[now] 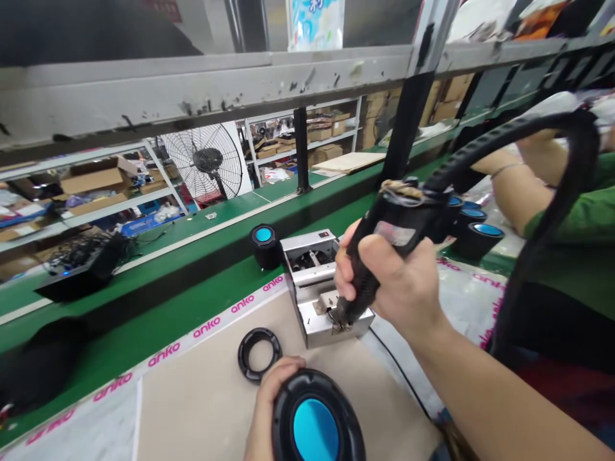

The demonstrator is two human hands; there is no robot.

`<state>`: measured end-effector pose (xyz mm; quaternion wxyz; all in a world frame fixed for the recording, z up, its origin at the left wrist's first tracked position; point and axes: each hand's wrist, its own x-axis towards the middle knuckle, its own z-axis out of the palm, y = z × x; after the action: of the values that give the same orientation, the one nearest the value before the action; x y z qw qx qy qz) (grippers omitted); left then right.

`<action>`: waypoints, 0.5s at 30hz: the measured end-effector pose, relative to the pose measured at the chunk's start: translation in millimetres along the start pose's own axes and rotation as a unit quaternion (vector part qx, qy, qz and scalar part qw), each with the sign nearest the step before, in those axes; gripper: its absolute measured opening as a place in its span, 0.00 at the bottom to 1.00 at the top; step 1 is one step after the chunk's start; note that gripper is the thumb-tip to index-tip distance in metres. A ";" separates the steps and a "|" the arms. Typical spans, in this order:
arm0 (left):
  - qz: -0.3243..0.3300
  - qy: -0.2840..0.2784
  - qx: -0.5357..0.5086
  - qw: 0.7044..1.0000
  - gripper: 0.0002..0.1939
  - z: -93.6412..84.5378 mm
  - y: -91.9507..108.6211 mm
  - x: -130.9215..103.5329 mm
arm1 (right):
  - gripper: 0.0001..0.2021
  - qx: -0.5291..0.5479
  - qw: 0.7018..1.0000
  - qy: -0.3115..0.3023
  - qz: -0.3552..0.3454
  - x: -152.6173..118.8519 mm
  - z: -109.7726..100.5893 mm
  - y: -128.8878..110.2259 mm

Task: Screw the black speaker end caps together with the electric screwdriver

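Note:
My right hand (398,275) is wrapped round a black power screwdriver (368,275), whose tip points down at the front of a metal screw feeder (312,288). A thick black hose runs from the tool's top. Near the bottom edge, my left hand (271,406) holds a round black speaker (317,419) with a blue disc facing up; its fingers are along the speaker's left side. A loose black ring (259,355) lies on the beige board (192,397), just beyond my left hand.
A black cylinder with a blue top (265,246) stands left of the feeder. More such cylinders (478,240) stand at the right, near another person's arms (519,186). A metal shelf beam (216,86) crosses above. A black tray of cables (81,266) is at left.

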<state>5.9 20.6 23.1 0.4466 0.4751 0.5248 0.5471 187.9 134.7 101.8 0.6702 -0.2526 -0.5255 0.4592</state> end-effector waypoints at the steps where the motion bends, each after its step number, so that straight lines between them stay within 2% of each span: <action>1: 0.001 -0.001 -0.001 1.000 0.18 -0.3 -1.7 1.5 | 0.23 -0.012 1.000 -0.008 0.005 -0.3 0.6 1.9; 4: -0.001 -0.008 -0.001 1.000 0.15 -4.4 -6.4 3.9 | 0.27 -0.039 0.999 -0.031 0.015 -0.4 2.5 4.3; 9: -0.030 -0.009 -0.014 0.999 0.15 -5.3 -5.1 4.9 | 0.26 -0.038 0.998 -0.045 0.023 3.2 1.7 9.6; 12: -0.017 -0.009 -0.017 1.000 0.16 -3.0 -0.4 -3.1 | 0.26 -0.010 0.998 -0.049 0.045 2.9 -1.7 9.4; 15: 0.014 -0.022 -0.004 1.000 0.23 0.2 5.5 -15.3 | 0.23 0.033 0.996 -0.045 0.065 2.2 -0.1 -6.3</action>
<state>8.5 5.3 27.9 0.4525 0.4928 0.5057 0.5447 190.3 133.8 108.0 0.6220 -0.2433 -0.5225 0.5301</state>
